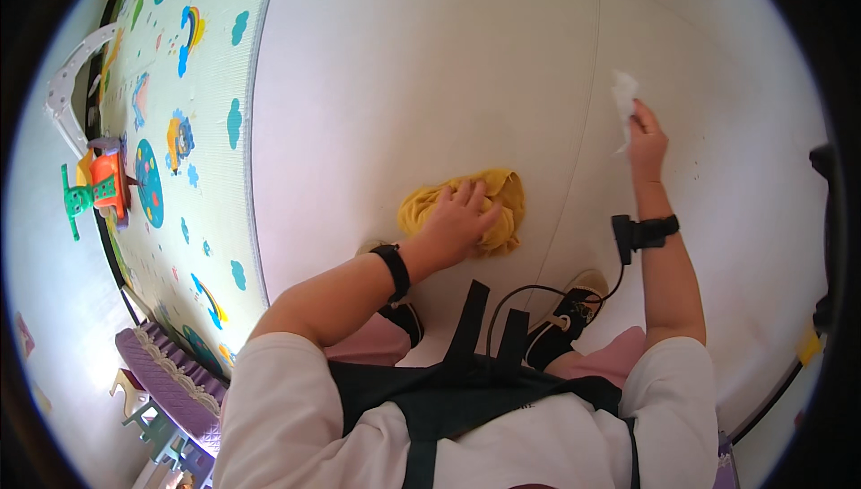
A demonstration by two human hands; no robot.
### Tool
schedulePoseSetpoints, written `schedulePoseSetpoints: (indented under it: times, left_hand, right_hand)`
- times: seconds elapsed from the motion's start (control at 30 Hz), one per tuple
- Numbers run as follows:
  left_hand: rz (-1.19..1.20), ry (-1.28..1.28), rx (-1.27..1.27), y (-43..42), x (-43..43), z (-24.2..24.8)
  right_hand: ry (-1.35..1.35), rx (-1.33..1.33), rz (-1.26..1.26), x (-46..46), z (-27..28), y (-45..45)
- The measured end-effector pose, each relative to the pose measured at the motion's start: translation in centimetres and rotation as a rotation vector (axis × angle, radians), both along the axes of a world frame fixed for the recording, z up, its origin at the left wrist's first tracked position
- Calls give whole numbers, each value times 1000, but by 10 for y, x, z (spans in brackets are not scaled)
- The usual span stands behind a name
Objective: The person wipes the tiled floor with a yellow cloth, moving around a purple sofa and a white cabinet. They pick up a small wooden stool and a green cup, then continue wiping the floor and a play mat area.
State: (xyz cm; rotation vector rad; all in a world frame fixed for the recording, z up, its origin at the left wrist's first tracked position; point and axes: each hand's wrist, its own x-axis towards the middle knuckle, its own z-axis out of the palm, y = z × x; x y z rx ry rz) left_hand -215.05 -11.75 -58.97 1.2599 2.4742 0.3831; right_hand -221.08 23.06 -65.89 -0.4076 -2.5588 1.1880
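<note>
A bunched yellow cloth (504, 187) lies on the pale floor in front of my feet. My left hand (461, 220) grips it from above, its fingers bent over the folds. Off to the right, my right hand (647, 136) pinches a thin white tissue (625, 88) between thumb and fingers, with the arm stretched forward. The tissue's lower edge is blurred. Some dark specks (696, 166) dot the floor to the right of this hand.
A patterned play mat (222, 85) borders the floor at left. On it stands an orange and green ride-on toy (104, 186). A purple quilted cover (168, 381) is at lower left. A black cable (494, 314) loops from my right wrist past my shoe (568, 314).
</note>
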Motion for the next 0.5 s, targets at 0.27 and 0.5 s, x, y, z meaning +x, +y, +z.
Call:
schedulePoseSetpoints:
  times: [0.27, 0.5]
  left_hand:
    - [-237, -55, 195, -21, 40, 0]
    - [50, -208, 344, -28, -10, 55]
  right_hand:
    - [53, -118, 551, 37, 11, -121]
    - [9, -178, 676, 53, 7, -145]
